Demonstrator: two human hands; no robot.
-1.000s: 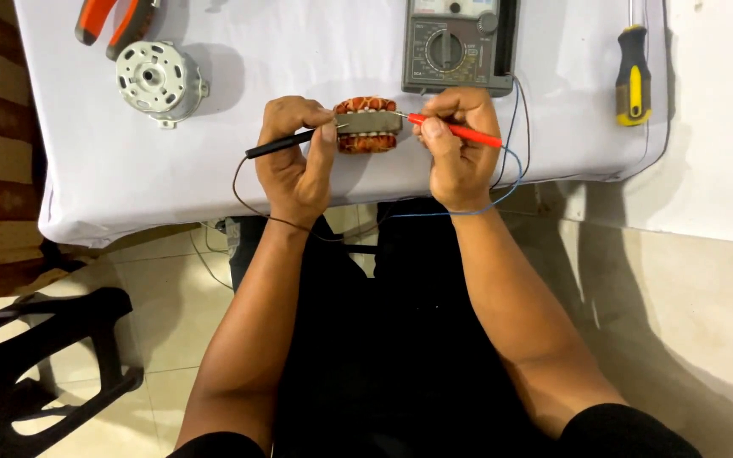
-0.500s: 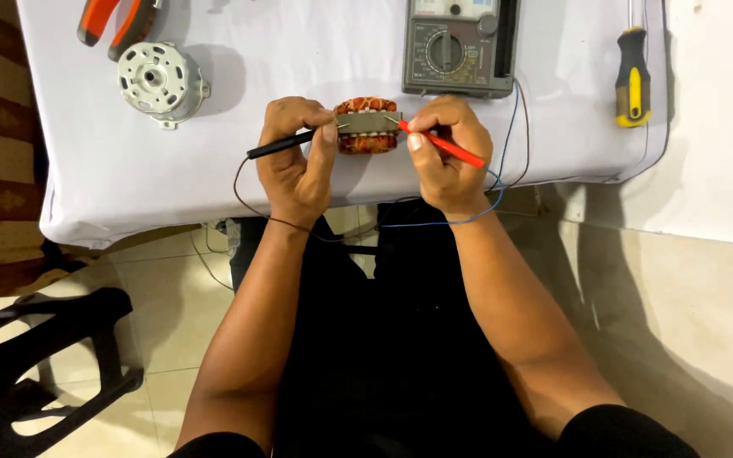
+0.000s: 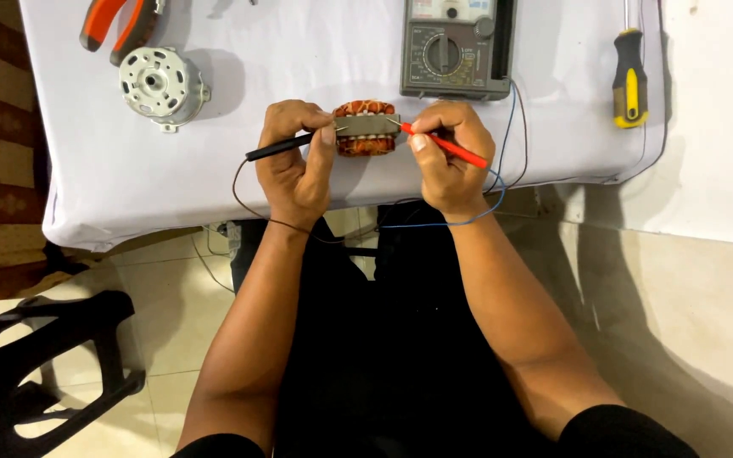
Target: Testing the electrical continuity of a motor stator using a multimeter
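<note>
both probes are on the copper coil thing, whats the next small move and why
Probably hold both tips steady and glance up at the meter: the left hand has the black probe and the right hand the red probe at the stator.

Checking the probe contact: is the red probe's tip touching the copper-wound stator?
Touching. In the head view the red probe, held in the right hand, runs its metal tip onto the grey band of the stator, with no gap visible.
</note>
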